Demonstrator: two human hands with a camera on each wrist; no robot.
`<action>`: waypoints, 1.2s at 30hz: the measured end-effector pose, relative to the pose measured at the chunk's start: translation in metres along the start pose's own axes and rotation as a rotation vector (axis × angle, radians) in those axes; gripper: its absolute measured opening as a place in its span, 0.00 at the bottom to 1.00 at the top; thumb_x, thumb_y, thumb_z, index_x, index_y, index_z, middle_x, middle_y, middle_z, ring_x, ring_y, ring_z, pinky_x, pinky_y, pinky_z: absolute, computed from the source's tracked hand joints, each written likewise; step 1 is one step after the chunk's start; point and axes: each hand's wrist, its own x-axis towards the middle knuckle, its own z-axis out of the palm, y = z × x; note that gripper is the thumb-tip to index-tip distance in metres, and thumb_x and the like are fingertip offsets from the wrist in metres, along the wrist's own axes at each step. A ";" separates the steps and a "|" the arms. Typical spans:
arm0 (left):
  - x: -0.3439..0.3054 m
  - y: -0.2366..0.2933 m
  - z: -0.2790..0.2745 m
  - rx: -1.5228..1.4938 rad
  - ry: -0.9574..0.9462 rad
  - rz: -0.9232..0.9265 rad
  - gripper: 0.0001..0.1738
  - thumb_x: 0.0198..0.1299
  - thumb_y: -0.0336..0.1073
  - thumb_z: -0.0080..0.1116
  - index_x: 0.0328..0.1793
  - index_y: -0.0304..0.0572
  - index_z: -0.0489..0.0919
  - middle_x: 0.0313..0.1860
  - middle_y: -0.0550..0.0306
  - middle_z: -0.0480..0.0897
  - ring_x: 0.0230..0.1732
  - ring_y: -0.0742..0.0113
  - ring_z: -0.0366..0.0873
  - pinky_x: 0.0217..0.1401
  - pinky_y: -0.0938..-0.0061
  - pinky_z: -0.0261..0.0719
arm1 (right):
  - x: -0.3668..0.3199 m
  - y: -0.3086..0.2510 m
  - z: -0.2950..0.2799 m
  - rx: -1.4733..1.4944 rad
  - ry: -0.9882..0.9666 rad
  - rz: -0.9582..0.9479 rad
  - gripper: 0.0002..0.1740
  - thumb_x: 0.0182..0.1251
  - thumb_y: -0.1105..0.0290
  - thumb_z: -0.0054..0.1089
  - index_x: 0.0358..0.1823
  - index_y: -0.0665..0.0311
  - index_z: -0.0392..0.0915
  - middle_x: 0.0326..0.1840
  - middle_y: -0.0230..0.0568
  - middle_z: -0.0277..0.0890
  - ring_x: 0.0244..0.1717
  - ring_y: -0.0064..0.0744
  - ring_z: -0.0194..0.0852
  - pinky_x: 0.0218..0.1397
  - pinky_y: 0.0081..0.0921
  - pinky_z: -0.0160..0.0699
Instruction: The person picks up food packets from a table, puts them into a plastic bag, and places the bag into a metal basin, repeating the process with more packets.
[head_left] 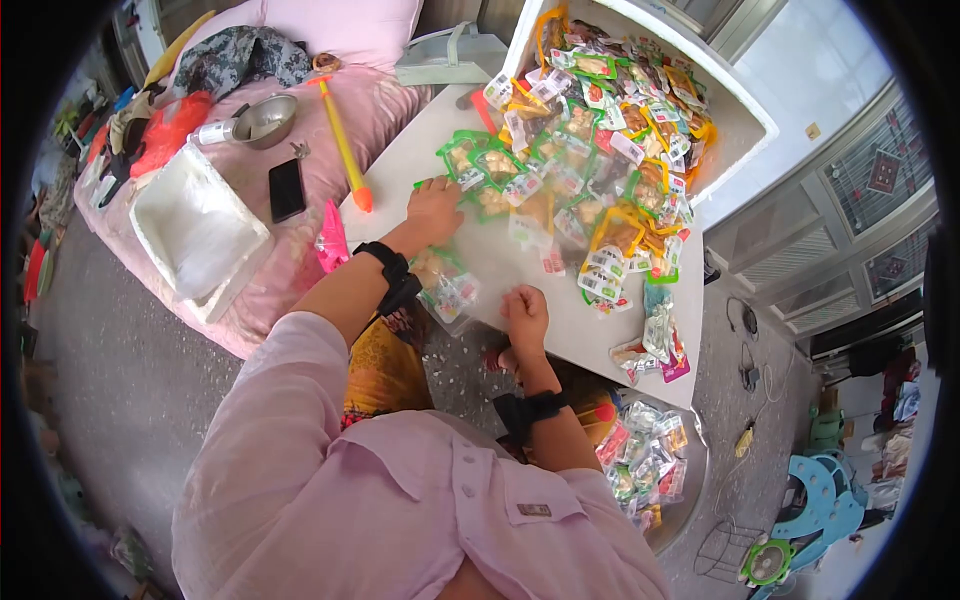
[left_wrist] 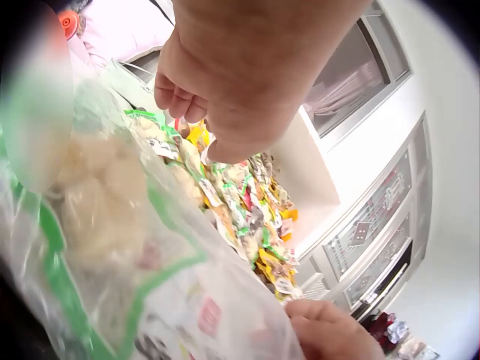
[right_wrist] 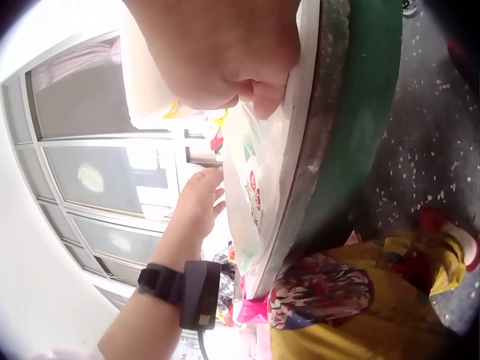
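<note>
Snack packets [head_left: 600, 130] are heaping over a white table [head_left: 575, 335] beside a pink bed [head_left: 300, 150], above grey floor [head_left: 130, 380]. The left hand [head_left: 435, 210] is resting curled on green-edged packets [head_left: 470, 160]; the right hand [head_left: 525, 315] is curling at the table edge. I cannot tell whether either is gripping.

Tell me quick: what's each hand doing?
Left hand: curled over green-edged packets, grip cannot be told.
Right hand: closed, pinching the clear bag.
</note>
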 end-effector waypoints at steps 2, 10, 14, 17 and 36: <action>0.011 -0.007 0.009 0.032 -0.082 -0.085 0.23 0.43 0.37 0.53 0.50 0.46 0.69 0.48 0.49 0.69 0.50 0.53 0.67 0.50 0.63 0.68 | -0.001 -0.004 0.000 0.036 -0.003 0.061 0.07 0.53 0.75 0.50 0.35 0.67 0.68 0.25 0.34 0.67 0.24 0.20 0.65 0.28 0.17 0.67; 0.025 -0.032 0.021 0.088 -0.182 -0.079 0.18 0.45 0.31 0.47 0.46 0.44 0.70 0.42 0.48 0.72 0.43 0.51 0.71 0.44 0.62 0.71 | 0.004 0.012 -0.002 -0.061 0.011 -0.067 0.07 0.53 0.75 0.51 0.34 0.67 0.68 0.26 0.33 0.67 0.25 0.19 0.64 0.29 0.16 0.66; 0.032 -0.035 0.013 0.195 -0.207 0.071 0.17 0.44 0.27 0.47 0.44 0.43 0.69 0.40 0.51 0.73 0.42 0.54 0.72 0.41 0.64 0.72 | 0.001 0.009 -0.002 -0.025 0.000 -0.069 0.07 0.52 0.75 0.52 0.33 0.66 0.68 0.26 0.33 0.67 0.26 0.19 0.63 0.29 0.17 0.66; 0.028 -0.039 0.013 0.299 -0.100 0.224 0.16 0.42 0.28 0.49 0.41 0.44 0.69 0.36 0.55 0.73 0.41 0.58 0.71 0.40 0.67 0.72 | 0.002 0.016 -0.003 -0.046 0.019 -0.082 0.06 0.52 0.75 0.52 0.33 0.66 0.69 0.26 0.33 0.67 0.26 0.19 0.63 0.30 0.17 0.66; 0.001 -0.004 -0.078 -0.342 0.048 0.110 0.14 0.49 0.33 0.52 0.45 0.45 0.72 0.43 0.48 0.75 0.48 0.59 0.71 0.47 0.75 0.69 | 0.003 -0.010 -0.006 0.268 0.014 0.195 0.12 0.57 0.73 0.49 0.44 0.62 0.64 0.38 0.40 0.69 0.34 0.28 0.70 0.33 0.25 0.74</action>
